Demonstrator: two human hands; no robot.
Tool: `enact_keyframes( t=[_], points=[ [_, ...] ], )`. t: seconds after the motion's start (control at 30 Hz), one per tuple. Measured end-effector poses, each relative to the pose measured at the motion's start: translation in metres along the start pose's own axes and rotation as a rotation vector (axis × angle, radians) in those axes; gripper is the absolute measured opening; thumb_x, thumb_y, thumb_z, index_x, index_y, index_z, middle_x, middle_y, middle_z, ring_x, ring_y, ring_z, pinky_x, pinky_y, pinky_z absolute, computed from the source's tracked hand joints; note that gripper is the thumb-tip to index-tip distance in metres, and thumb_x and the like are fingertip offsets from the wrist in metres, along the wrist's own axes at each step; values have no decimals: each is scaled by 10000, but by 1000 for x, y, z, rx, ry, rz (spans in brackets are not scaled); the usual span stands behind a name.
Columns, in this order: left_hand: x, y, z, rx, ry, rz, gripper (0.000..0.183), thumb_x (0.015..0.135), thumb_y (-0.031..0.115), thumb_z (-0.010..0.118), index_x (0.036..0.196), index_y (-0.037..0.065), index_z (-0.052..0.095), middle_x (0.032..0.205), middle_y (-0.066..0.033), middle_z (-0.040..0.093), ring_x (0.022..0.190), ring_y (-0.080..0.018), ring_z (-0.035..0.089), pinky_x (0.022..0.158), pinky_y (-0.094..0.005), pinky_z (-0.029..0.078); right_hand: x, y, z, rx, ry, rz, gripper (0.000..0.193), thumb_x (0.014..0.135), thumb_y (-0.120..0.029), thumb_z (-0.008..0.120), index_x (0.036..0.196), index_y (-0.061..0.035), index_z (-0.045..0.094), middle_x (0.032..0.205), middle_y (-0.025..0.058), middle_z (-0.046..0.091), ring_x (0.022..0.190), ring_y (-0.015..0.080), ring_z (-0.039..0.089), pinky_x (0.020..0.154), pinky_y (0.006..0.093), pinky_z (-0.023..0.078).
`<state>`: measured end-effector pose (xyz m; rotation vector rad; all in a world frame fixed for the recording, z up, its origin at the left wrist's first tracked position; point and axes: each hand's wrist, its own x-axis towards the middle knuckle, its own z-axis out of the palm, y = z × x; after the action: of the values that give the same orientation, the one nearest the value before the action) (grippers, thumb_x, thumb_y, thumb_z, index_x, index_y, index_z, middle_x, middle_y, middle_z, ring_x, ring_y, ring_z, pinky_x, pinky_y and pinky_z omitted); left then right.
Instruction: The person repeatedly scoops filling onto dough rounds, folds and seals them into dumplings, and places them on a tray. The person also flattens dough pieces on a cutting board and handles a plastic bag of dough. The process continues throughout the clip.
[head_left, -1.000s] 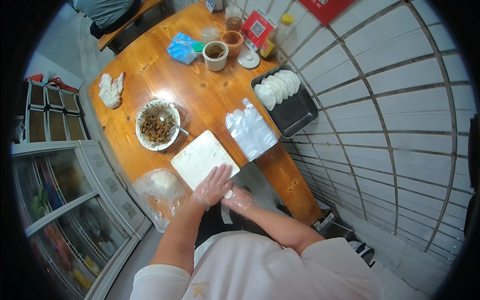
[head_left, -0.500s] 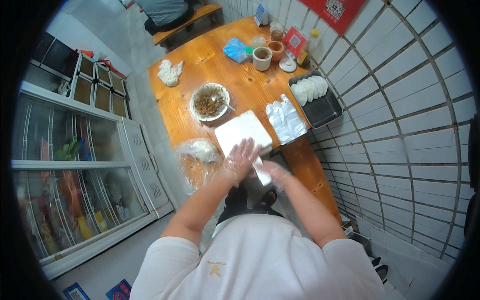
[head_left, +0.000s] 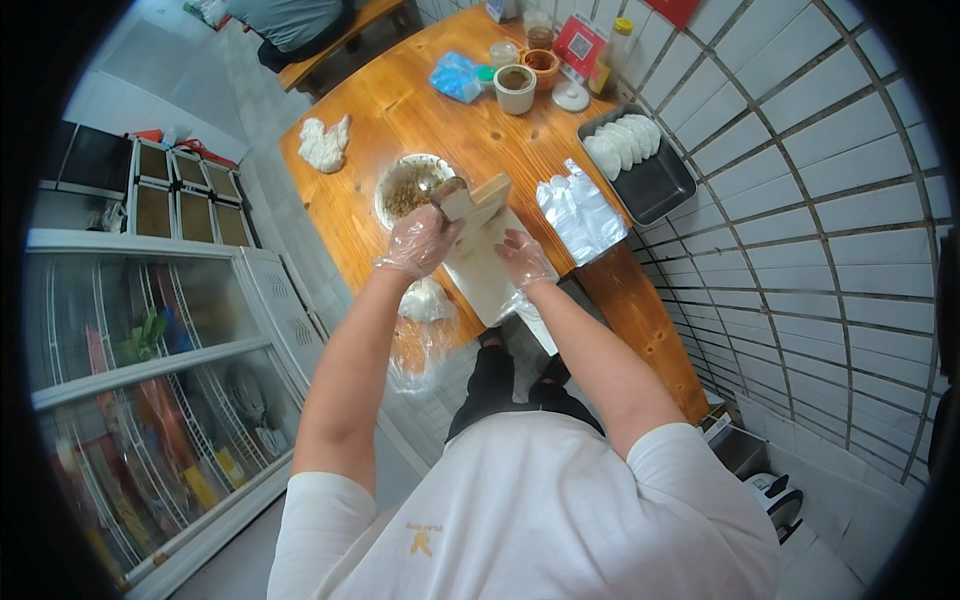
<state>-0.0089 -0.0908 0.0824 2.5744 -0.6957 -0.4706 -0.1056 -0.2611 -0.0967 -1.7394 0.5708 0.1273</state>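
In front of me at the table's near edge lies a white, flat-faced two-board press (head_left: 482,283), its pale wooden upper board (head_left: 491,189) raised and seen edge-on. My left hand (head_left: 420,240), in a clear plastic glove, is closed on the raised board by its dark brown end. Over the white lower face is my gloved right hand (head_left: 525,262), fingers apart, holding nothing. A white strip, like a handle, sticks out below the right wrist. Just beyond the left hand, a bowl of brown filling (head_left: 403,195) holds a spoon, partly covered by the raised board.
Plastic-wrapped white dough (head_left: 427,300) lies beside my left forearm, and another dough lump (head_left: 323,144) farther left. Right of the press are clear plastic gloves (head_left: 580,218) and a black tray (head_left: 652,190) with white wrappers. Jars (head_left: 515,90) stand at the back. A person sits beyond.
The press's upper board has been lifted. My left hand has moved up and away with it; my right hand has left the white strip and moved over the lower face.
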Motion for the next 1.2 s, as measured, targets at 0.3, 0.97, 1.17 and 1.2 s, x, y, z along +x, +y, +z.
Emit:
enact_keyframes(
  t=[0.3, 0.97, 1.17, 1.2],
  points=[
    [35, -36, -19, -168, -144, -132, 521, 943, 479, 622, 969, -37, 689, 917, -271, 693, 933, -441, 664, 827, -475, 513, 32, -61, 19, 426, -6, 5, 438, 918, -304, 747, 1183, 19, 617, 1107, 90, 655, 974, 155, 599, 882, 306, 488],
    [-105, 59, 167, 264, 225, 212, 506, 892, 292, 641, 1321, 29, 588, 1320, -197, 626, 1212, -371, 610, 1028, -469, 487, -141, -68, -222, 83, -42, 143, 271, 989, -237, 634, 1102, 4, 685, 979, 66, 709, 883, 122, 669, 765, 285, 527],
    [-120, 125, 116, -2011, -165, -195, 866, 974, 743, 335, 1371, 1, 540, 1213, -168, 682, 1066, -265, 678, 913, -421, 547, -180, -152, -221, 471, -408, 73, 424, 1013, -369, 606, 1224, -1, 604, 1050, 65, 694, 899, 138, 683, 776, 274, 573],
    [-134, 134, 101, -2118, -71, -205, 840, 976, 725, 374, 1376, 4, 535, 1211, -163, 683, 1040, -263, 685, 892, -407, 556, -185, -162, -218, 481, -454, 70, 434, 1014, -386, 601, 1220, -4, 605, 1047, 61, 693, 892, 135, 682, 770, 266, 571]
  ],
)
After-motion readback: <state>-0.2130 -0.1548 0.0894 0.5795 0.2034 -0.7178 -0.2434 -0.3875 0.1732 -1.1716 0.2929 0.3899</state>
